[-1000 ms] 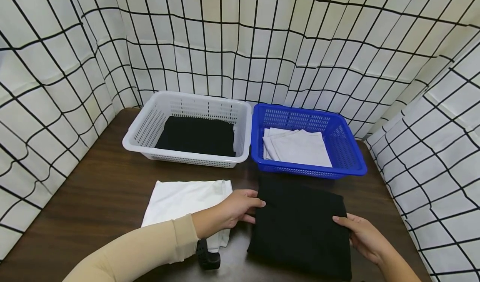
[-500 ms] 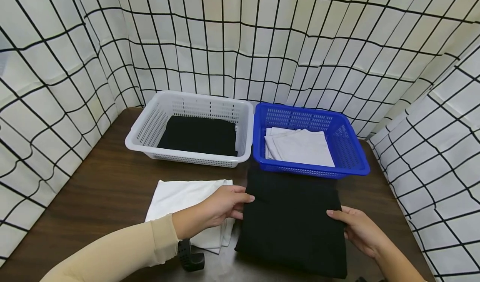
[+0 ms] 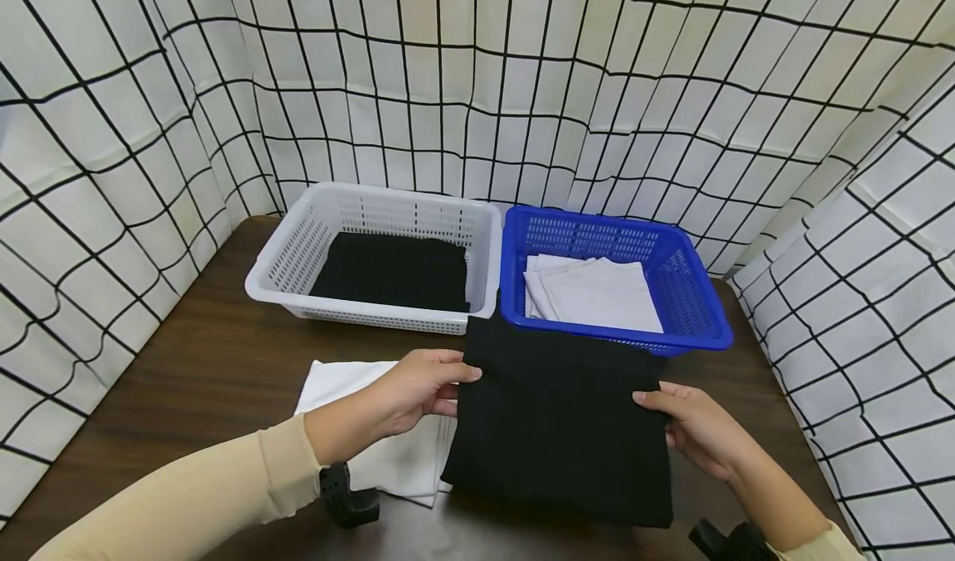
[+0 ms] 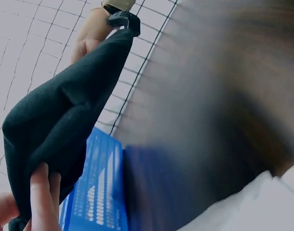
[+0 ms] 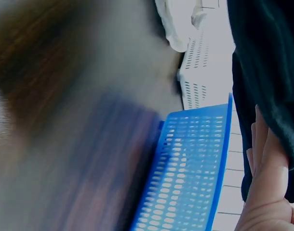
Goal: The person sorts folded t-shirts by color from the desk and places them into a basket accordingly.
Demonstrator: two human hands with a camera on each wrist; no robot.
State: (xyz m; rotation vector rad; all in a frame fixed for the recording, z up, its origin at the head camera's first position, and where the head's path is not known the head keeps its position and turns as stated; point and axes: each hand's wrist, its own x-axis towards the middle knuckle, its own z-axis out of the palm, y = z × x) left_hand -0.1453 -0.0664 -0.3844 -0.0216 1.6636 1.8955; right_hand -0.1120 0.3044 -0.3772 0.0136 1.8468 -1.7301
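A folded black cloth (image 3: 559, 416) is held off the brown table (image 3: 201, 362) by both hands, in front of the two baskets. My left hand (image 3: 418, 389) grips its left edge, thumb on top. My right hand (image 3: 690, 427) grips its right edge. The left wrist view shows the black cloth (image 4: 65, 120) hanging from my fingers (image 4: 41, 202). The right wrist view shows the black cloth (image 5: 270, 72) above my fingers (image 5: 265, 187). The cloth's far edge overlaps the blue basket's front rim.
A white basket (image 3: 298, 246) at the back holds folded black cloth (image 3: 391, 271). Beside it a blue basket (image 3: 694, 296) holds folded white cloth (image 3: 593, 296). A folded white cloth (image 3: 373, 453) lies on the table under my left forearm. Checked curtains (image 3: 104, 147) close in three sides.
Both hands have lifted the black cloth off the table and carried it away from me and leftward, toward the baskets. Its far edge now reaches the blue basket's rim.
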